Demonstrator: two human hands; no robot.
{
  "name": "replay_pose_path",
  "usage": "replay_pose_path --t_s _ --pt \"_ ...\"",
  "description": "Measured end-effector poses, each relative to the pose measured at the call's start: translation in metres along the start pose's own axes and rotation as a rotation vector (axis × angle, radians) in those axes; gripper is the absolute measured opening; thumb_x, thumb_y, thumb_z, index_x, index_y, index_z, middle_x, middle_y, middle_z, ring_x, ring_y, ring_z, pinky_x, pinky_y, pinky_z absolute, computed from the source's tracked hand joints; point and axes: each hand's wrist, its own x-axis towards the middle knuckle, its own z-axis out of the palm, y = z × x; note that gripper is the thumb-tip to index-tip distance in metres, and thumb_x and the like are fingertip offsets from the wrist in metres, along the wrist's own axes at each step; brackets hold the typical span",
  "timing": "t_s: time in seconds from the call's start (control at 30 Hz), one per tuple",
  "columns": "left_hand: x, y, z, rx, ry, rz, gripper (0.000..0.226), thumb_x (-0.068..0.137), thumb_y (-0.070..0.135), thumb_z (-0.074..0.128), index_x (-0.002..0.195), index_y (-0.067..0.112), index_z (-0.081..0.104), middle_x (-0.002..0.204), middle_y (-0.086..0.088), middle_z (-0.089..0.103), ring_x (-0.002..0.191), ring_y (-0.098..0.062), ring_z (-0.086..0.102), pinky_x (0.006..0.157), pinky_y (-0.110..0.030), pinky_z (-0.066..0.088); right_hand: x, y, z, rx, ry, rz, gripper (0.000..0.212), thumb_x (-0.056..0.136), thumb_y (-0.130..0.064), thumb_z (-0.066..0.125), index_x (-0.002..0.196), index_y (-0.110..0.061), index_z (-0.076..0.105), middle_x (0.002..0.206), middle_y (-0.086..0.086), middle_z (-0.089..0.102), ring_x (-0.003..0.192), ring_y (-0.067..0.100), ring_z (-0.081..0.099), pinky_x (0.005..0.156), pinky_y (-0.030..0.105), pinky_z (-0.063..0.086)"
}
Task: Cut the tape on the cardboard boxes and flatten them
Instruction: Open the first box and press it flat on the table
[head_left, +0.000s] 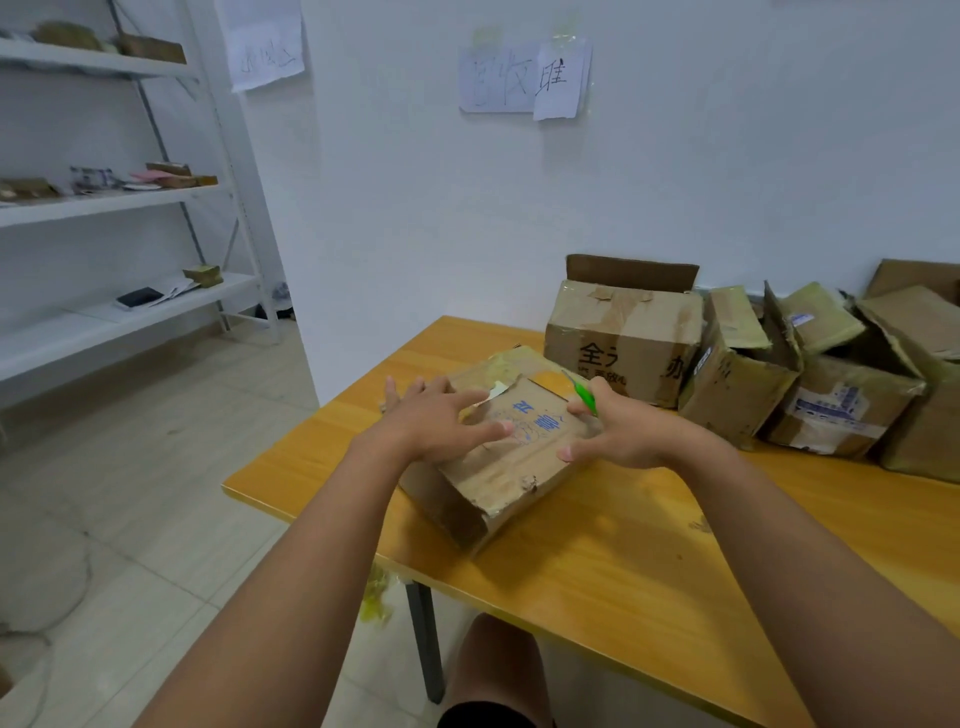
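My left forearm reaches in from the lower left, and my left hand (441, 421) lies palm down on top of the cardboard box (511, 457), fingers spread and straight, pressing on its printed face without curling round anything. That box sits near the left front corner of the yellow wooden table (623, 561), partly squashed, its brown board creased and dented, with a torn flap and a scrap of pale tape (496, 389) lifting at the far edge; blue printed characters show between my hands. My right forearm comes in from the lower right, and my right hand (618, 431) rests against the box's right side, thumb stretched toward me along the edge, the other fingers bent around a small green cutter (584, 395) whose tip points up and away to the left. Further right, along the white wall, I count four more boxes (737, 374) crowded together, touching one another: all worn brown cardboard, flaps open or ragged, strips of shiny tape and white labels on their sides. On the wall above hang two handwritten paper sheets (524, 78).
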Motion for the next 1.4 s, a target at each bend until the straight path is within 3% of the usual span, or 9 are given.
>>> replay_pose_path --t_s 0.13,0.33,0.43,0.5,0.63,0.77,0.9,1.13,1.4 --pt "-0.002 0.007 -0.009 0.018 -0.008 -0.003 0.073 0.084 0.084 0.035 0.149 0.052 0.025 0.155 0.001 0.030 0.141 -0.031 0.028 0.114 -0.054 0.022 -0.005 0.010 0.000 0.048 -0.037 0.032 0.089 0.087 -0.034 0.070 0.150 -0.015 0.009 0.156 -0.013 0.028 0.134 0.019 0.039 0.099 0.031 0.037" --pt "-0.004 0.021 -0.017 0.106 -0.050 -0.057 0.061 0.097 0.066 0.033 0.149 0.035 0.039 0.153 0.000 0.042 0.143 -0.034 0.023 0.112 -0.046 0.019 0.004 0.027 0.013 0.089 0.129 0.121 0.051 0.091 -0.014 0.059 0.131 -0.016 0.026 0.118 0.006 0.057 0.097 0.021 0.058 0.081 0.042 0.056" --pt "-0.001 0.013 -0.019 -0.137 -0.058 -0.061 0.039 0.100 0.052 0.033 0.118 0.032 0.061 0.136 0.000 0.057 0.126 -0.027 0.043 0.105 -0.043 0.030 0.015 0.043 0.020 0.130 0.288 0.149 0.030 0.092 -0.010 0.053 0.110 -0.016 0.030 0.108 0.005 0.054 0.092 0.024 0.058 0.072 0.044 0.052" --pt "-0.003 0.009 -0.018 -0.467 -0.087 -0.055 0.043 0.104 0.045 0.031 0.129 0.024 0.059 0.138 -0.001 0.055 0.123 -0.022 0.048 0.100 -0.036 0.035 0.019 0.050 0.024 0.088 0.382 0.193 0.026 0.093 -0.010 0.052 0.104 -0.015 0.029 0.106 0.006 0.052 0.092 0.027 0.055 0.065 0.039 0.046" --pt "-0.005 0.010 -0.010 -0.632 -0.118 -0.004 0.045 0.106 0.032 0.029 0.149 0.024 0.041 0.150 0.002 0.045 0.137 -0.019 0.040 0.108 -0.033 0.032 0.022 0.048 0.033 -0.163 0.552 0.214 0.028 0.094 -0.017 0.056 0.099 -0.018 0.029 0.092 0.005 0.052 0.098 0.031 0.054 0.068 0.042 0.050" --pt "0.004 -0.008 0.004 -0.554 -0.125 0.059 0.066 0.093 -0.002 0.042 0.152 0.025 0.034 0.156 0.006 0.036 0.145 -0.015 0.031 0.114 -0.033 0.031 0.015 0.012 0.042 -0.036 0.424 0.027 0.059 0.086 -0.062 0.058 0.118 -0.020 0.030 0.095 -0.007 0.054 0.087 0.019 0.058 0.061 0.032 0.045" --pt "0.003 -0.030 0.026 -0.497 -0.024 0.137 0.079 0.095 0.009 0.060 0.157 0.032 0.017 0.159 0.012 0.030 0.145 -0.010 0.029 0.107 -0.023 0.030 0.012 -0.009 0.046 0.033 0.260 -0.013 0.092 0.069 -0.080 0.059 0.129 -0.021 0.022 0.099 -0.005 0.053 0.090 0.019 0.059 0.055 0.027 0.039" --pt "-0.001 -0.038 0.077 -0.374 0.278 -0.022 0.114 0.073 0.049 0.083 0.158 0.026 0.011 0.155 0.002 0.038 0.137 -0.022 0.042 0.104 -0.044 0.045 0.020 -0.007 0.033 0.140 0.320 0.001 0.073 0.085 -0.062 0.058 0.132 -0.018 0.024 0.128 0.005 0.057 0.099 0.020 0.057 0.083 0.036 0.050" --pt "0.005 -0.037 0.089 -0.283 0.420 -0.023 0.076 0.080 0.052 0.073 0.137 0.020 0.034 0.118 0.006 0.056 0.084 -0.021 0.062 0.054 -0.031 0.040 0.036 -0.011 0.025 0.185 0.354 -0.068 0.068 0.089 -0.054 0.059 0.133 -0.014 0.027 0.148 -0.001 0.044 0.119 0.019 0.052 0.088 0.030 0.041"
